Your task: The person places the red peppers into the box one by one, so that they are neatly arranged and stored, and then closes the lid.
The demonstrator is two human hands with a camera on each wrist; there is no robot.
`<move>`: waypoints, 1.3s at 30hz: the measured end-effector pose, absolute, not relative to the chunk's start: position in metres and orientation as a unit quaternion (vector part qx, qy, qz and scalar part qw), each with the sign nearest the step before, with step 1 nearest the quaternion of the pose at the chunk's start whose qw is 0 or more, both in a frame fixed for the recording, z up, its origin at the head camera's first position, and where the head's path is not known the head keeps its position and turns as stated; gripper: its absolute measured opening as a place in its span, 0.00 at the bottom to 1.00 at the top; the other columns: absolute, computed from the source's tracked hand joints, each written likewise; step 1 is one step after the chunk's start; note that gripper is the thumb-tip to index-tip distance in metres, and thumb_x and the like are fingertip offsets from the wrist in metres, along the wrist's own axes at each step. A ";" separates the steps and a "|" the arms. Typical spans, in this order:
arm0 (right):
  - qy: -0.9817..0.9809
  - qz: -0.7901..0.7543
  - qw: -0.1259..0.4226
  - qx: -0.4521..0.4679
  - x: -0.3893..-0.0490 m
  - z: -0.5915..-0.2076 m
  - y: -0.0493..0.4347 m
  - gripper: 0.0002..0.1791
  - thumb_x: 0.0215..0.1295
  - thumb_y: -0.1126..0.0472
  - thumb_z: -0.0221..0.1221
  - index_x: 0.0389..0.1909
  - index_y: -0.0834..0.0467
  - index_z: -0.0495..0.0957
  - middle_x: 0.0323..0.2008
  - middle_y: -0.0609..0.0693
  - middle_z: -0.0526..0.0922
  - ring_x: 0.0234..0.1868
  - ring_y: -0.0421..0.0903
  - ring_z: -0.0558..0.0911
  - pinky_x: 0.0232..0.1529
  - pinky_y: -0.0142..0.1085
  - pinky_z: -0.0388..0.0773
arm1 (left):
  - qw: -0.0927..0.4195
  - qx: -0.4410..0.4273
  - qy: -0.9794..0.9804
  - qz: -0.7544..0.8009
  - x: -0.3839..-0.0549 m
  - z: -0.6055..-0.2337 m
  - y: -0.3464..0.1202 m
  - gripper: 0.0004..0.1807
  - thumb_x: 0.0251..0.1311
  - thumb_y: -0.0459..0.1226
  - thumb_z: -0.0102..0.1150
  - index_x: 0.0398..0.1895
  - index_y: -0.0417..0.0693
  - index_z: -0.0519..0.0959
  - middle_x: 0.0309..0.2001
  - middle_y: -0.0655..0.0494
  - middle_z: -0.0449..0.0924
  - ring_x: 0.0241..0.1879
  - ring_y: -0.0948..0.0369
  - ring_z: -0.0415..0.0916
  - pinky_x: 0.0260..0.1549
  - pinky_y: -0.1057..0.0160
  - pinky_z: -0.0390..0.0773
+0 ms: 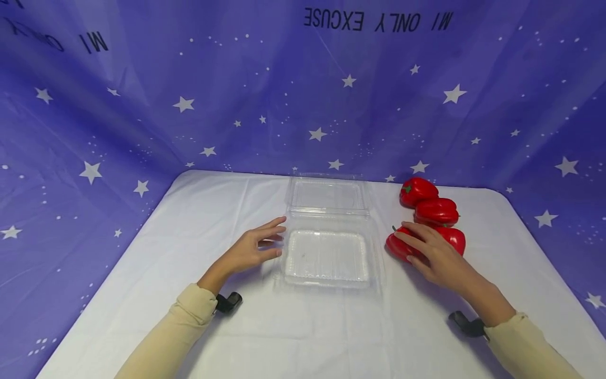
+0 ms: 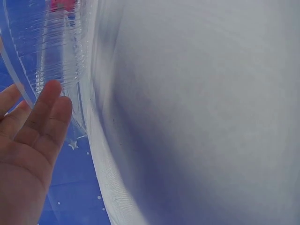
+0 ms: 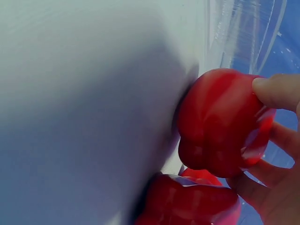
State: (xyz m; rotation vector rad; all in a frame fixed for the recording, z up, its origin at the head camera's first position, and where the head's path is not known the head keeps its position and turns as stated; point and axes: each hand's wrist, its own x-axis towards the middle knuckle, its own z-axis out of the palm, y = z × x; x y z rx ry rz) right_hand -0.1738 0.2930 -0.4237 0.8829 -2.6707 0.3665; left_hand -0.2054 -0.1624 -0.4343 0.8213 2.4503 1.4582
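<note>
A red bell pepper (image 1: 399, 246) with a green stem lies at the right of the table, held from above by my right hand (image 1: 440, 261). In the right wrist view the thumb presses one side of this pepper (image 3: 218, 122) and fingertips reach round the other. My left hand (image 1: 251, 249) is beside the left edge of a clear plastic clamshell box (image 1: 326, 285), fingers loosely extended and slightly spread. The box's lid (image 1: 326, 196) lies folded back, away from me. In the left wrist view the fingers overlap the box's clear wall (image 2: 58, 61).
More red peppers sit by the right hand: one (image 1: 453, 239) partly behind it, one (image 1: 436, 211) farther back, and one (image 1: 418, 191) near the table's far edge. A white cloth (image 1: 303, 337) covers the table. Purple star-patterned fabric (image 1: 265, 95) hangs behind and at both sides.
</note>
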 end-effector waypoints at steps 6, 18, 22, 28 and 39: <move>-0.934 0.118 0.146 0.305 -0.172 -0.424 0.292 0.48 0.35 0.65 0.80 0.65 0.51 0.74 0.66 0.60 0.71 0.66 0.63 0.69 0.50 0.61 0.83 | 0.089 0.275 0.825 0.486 -0.205 -0.434 -0.161 0.33 0.61 0.31 0.64 0.69 0.31 0.67 0.78 0.45 0.56 0.62 0.43 0.76 0.61 0.47 0.79; -0.932 0.116 0.150 0.308 -0.171 -0.422 0.290 0.44 0.36 0.66 0.80 0.62 0.52 0.77 0.66 0.60 0.72 0.66 0.63 0.70 0.51 0.58 0.84 | 0.091 0.275 0.821 0.493 -0.204 -0.434 -0.162 0.33 0.61 0.32 0.64 0.69 0.31 0.67 0.78 0.44 0.56 0.62 0.43 0.76 0.61 0.44 0.78; -0.932 0.116 0.154 0.308 -0.171 -0.423 0.290 0.44 0.35 0.66 0.80 0.62 0.52 0.77 0.65 0.60 0.72 0.66 0.63 0.70 0.51 0.59 0.83 | 0.092 0.276 0.821 0.491 -0.204 -0.434 -0.162 0.33 0.61 0.32 0.63 0.69 0.31 0.67 0.78 0.45 0.56 0.62 0.42 0.76 0.61 0.43 0.78; -0.926 0.123 0.161 0.320 -0.168 -0.422 0.289 0.45 0.35 0.66 0.80 0.62 0.51 0.77 0.65 0.60 0.72 0.66 0.61 0.70 0.50 0.57 0.84 | 0.086 0.275 0.825 0.487 -0.204 -0.435 -0.162 0.33 0.61 0.31 0.64 0.69 0.33 0.68 0.78 0.46 0.56 0.62 0.43 0.76 0.61 0.44 0.78; -0.901 0.143 0.219 0.347 -0.147 -0.395 0.287 0.28 0.64 0.46 0.64 0.63 0.51 0.77 0.65 0.58 0.74 0.67 0.56 0.70 0.69 0.20 0.65 | 0.082 0.276 0.825 0.486 -0.205 -0.435 -0.164 0.32 0.61 0.32 0.64 0.69 0.33 0.68 0.78 0.45 0.56 0.65 0.42 0.73 0.62 0.43 0.77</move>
